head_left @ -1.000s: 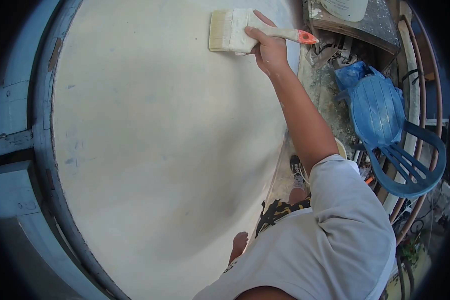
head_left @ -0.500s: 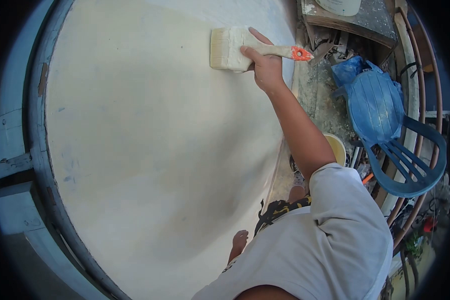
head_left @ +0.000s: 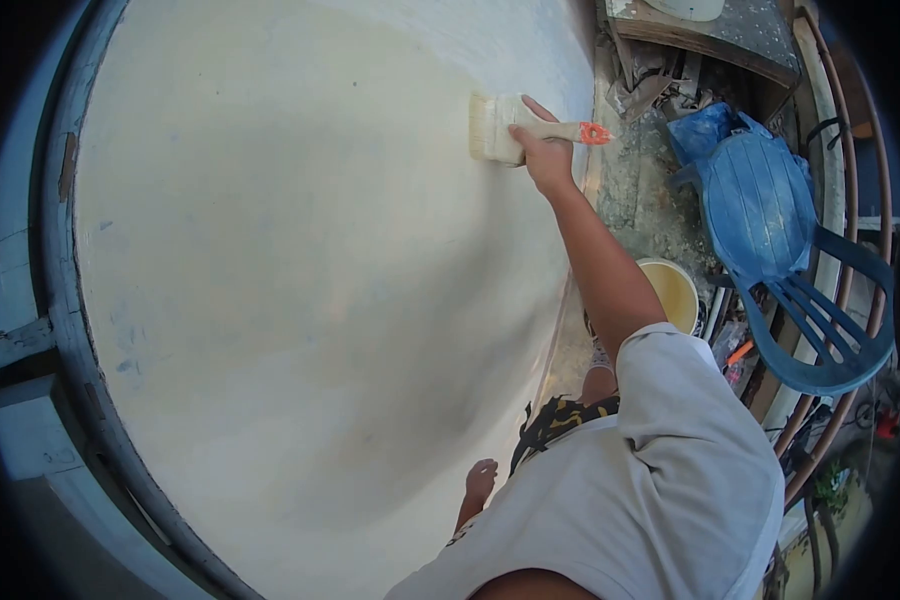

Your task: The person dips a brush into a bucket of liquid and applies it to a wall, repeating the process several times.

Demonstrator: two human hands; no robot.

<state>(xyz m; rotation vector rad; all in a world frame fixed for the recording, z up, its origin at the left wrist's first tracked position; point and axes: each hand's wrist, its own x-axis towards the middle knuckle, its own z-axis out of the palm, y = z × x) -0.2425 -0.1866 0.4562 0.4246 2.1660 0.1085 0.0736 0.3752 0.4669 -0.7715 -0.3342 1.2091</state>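
My right hand (head_left: 547, 155) is closed around a wide paintbrush (head_left: 500, 130), thumb on the near side of its white-coated body. The pale bristles point left and lie against or very close to the off-white wall (head_left: 270, 300); exact contact cannot be told. An orange-red handle end sticks out to the right of my fingers. Down by my waist, my left hand (head_left: 481, 480) hangs near the wall with fingers loosely curled and nothing visible in them.
A yellowish bucket (head_left: 670, 290) stands on the floor beside my right arm. Beyond it are a blue plastic chair (head_left: 760, 210) and metal railings (head_left: 850, 180). A paint-spattered wooden stand (head_left: 710, 45) bears a white container (head_left: 692, 8). A blue wooden frame (head_left: 65, 250) borders the wall.
My right hand has carried the paintbrush to the right and slightly down in the view, along the wall. My left hand stays at my waist. The view has shifted slightly.
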